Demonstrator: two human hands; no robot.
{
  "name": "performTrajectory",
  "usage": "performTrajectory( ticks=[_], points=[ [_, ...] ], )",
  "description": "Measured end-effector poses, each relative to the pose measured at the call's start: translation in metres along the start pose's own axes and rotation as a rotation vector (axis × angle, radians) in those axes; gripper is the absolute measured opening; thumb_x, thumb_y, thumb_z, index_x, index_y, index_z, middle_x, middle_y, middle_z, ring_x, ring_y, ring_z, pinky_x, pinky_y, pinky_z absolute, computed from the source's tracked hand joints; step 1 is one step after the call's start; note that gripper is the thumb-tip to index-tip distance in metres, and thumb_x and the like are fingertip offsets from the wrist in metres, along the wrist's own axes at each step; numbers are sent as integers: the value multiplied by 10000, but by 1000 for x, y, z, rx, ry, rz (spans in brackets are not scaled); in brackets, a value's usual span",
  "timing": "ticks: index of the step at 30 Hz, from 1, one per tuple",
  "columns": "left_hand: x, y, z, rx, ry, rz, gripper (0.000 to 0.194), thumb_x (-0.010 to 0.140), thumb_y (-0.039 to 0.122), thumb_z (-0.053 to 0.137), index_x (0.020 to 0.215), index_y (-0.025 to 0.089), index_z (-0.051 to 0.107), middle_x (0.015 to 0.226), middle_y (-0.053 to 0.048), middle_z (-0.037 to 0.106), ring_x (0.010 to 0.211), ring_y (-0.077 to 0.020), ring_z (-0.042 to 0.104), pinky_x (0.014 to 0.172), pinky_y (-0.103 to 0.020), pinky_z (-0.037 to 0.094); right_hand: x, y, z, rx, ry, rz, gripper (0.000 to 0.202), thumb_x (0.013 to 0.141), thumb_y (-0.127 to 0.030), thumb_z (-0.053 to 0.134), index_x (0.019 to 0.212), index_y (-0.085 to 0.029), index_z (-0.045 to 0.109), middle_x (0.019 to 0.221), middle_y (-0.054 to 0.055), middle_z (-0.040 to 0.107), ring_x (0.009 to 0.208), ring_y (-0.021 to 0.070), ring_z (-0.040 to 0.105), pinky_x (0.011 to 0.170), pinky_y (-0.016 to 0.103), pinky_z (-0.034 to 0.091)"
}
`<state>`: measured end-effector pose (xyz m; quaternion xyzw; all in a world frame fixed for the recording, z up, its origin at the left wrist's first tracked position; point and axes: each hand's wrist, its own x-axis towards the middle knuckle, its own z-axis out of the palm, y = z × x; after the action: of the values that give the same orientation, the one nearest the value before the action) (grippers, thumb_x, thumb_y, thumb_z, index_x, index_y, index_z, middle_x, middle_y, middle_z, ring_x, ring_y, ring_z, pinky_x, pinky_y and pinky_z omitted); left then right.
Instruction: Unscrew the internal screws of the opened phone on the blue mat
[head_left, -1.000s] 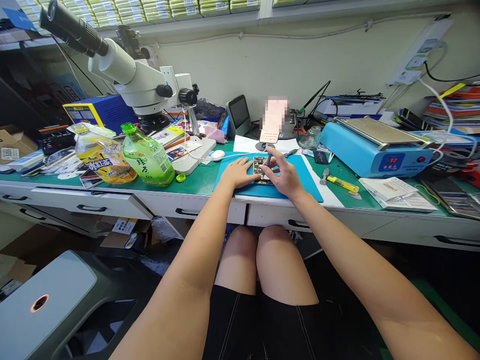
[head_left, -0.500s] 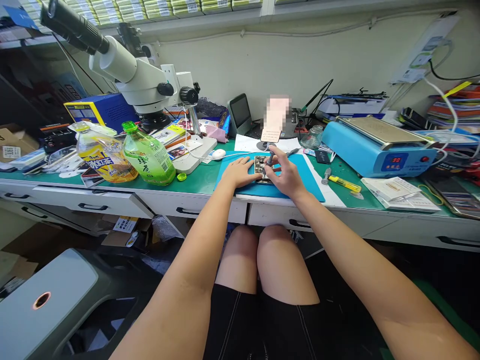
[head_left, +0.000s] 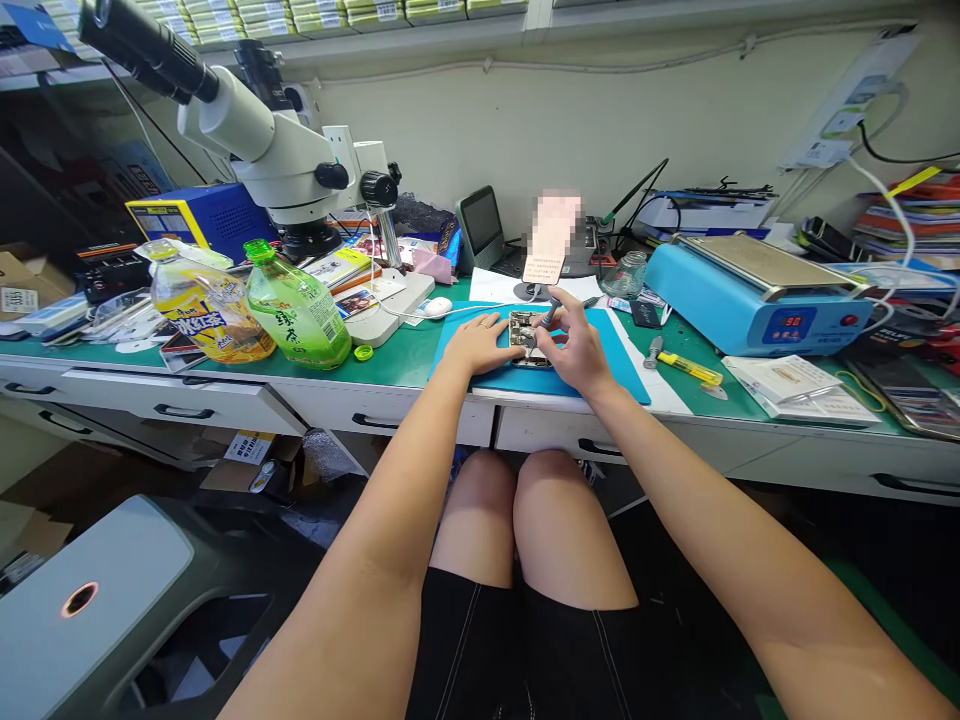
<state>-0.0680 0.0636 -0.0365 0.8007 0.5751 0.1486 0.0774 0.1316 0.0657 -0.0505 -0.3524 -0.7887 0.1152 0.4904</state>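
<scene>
The right hand point(head_left: 576, 345) pinches a slim grey screwdriver point(head_left: 552, 314), I see, its lower end over an opened phone point(head_left: 529, 336) on the blue mat point(head_left: 615, 355). The left hand point(head_left: 478, 345) lies spread wide, thumb at the phone's nine o'clock edge. Farther from the phone, a green bottle point(head_left: 296, 315) stands at nine, a microscope point(head_left: 281, 165) at ten, a blue heating unit point(head_left: 739, 300) at three.
</scene>
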Motion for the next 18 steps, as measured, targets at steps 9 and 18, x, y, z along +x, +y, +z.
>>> performTrajectory(
  ticks=[9,18],
  points=[
    [-5,0,2,19,117,49,456,1042,436,677,1446,233,617,1577,-132,545,1387,-331,574,1158,-592,490,2,-1,0,57,32,61,630,952,-323,604,1561,-284,448,1039,74,771,890,259,740,731,400,660],
    [-11,-1,8,46,223,237,273,1050,364,680,1269,201,698,1352,-105,687,1171,-250,690,1010,-477,602,8,9,2,194,104,168,681,931,-424,667,1556,-275,441,1025,66,765,822,254,756,754,425,660]
  ],
)
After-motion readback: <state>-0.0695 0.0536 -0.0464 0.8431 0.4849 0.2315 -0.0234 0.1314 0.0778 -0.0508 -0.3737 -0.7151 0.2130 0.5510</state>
